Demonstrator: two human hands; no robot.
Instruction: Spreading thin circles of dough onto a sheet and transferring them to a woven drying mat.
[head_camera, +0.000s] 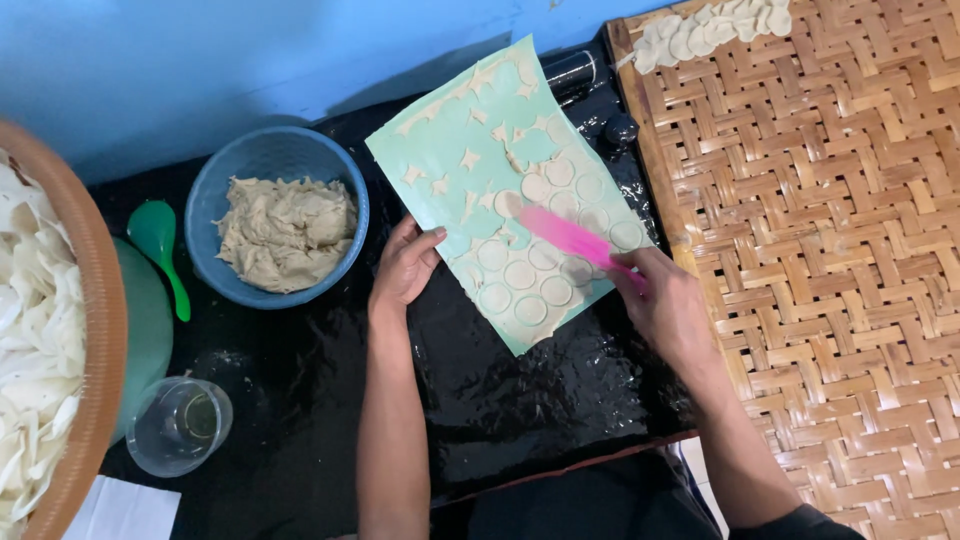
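Seen from the head camera, I work over a wet black surface (520, 410). Nearest, my left hand (405, 268) lies flat, fingers (425, 245) spread and released, pressing down the near left edge of a pale green sheet (450, 140). My right hand (665, 305) has its fingers (632, 275) clenched around a pink scraper (572, 238), whose blade reaches leftward from them onto the sheet. Just beyond and beside the blade lie rows of thin dough rounds (520, 275), stuck to the sheet; farther up only star-shaped offcuts (468, 158) remain. Left of my left fingers stands a blue bowl of dough (285, 232), with a green spoon (160, 245) and a clear glass (180, 425) beyond it. Right of my right fingers spreads a woven bamboo tray (830, 250), carrying lifted rounds (705, 30) at its far corner. Risk, in my judgement: a steep blade could tear the thin rounds, and the sheet could slip on the wet surface if the left fingers ease off.
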